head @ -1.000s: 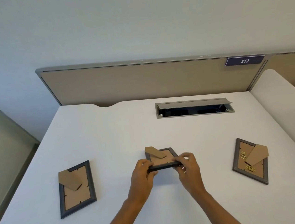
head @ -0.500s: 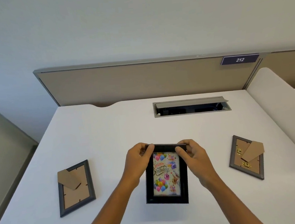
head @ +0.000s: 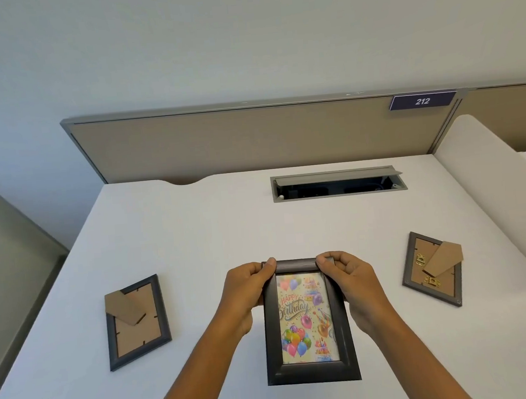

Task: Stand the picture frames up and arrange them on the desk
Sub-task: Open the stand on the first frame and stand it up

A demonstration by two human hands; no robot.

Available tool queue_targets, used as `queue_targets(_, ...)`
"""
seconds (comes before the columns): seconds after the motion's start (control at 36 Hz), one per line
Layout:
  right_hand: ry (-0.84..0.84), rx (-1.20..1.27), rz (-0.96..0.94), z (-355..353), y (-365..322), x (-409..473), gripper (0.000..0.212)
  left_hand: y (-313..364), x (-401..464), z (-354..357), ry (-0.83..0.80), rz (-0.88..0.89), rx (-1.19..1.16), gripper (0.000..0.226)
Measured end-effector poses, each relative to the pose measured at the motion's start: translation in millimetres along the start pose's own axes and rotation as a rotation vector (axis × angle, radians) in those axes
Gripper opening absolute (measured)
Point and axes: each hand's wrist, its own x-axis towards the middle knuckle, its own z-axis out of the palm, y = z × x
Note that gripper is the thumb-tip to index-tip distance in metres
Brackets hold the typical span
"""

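Observation:
A black picture frame (head: pixel 311 370) with a colourful "Happy Birthday" balloon print faces me at the desk's near centre. My left hand (head: pixel 247 293) grips its top left corner and my right hand (head: pixel 353 282) grips its top right corner. I cannot tell whether its bottom edge touches the desk. A second dark frame (head: pixel 137 323) lies face down at the left, its cardboard stand flap showing. A third grey frame (head: pixel 431 269) lies face down at the right, with a brown stand flap and gold hangers.
The white desk (head: pixel 211 235) is backed by a tan partition (head: pixel 250 136) with a "212" label (head: pixel 421 101). An open cable tray (head: pixel 338 183) is sunk into the desk at the back. A white side divider (head: pixel 487 163) runs along the right edge.
Both hands lifted the middle frame off the desk and turned it over, so its printed front now faces me. It has come closer and slightly larger since half a second ago.

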Motion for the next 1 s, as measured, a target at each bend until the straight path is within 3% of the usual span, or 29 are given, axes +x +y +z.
queue_targets(0.56,-0.019,-0.08,-0.166,-14,-2,-35,0.007,-4,-37,-2,-0.033,0.195,0.043,0.018)
queue_targets(0.69,-0.05,-0.106,-0.24,-21,1,-46,0.014,-10,-44,-12,-0.14,0.285,0.068,0.017)
queue_targets(0.83,-0.081,-0.083,-0.294,-28,6,-60,0.02,-21,-50,-16,-0.147,0.387,0.058,0.022)
queue_targets(1.0,-0.2,-0.148,-0.405,-44,19,-67,0.034,-32,-63,-19,-0.142,0.657,0.081,0.027)
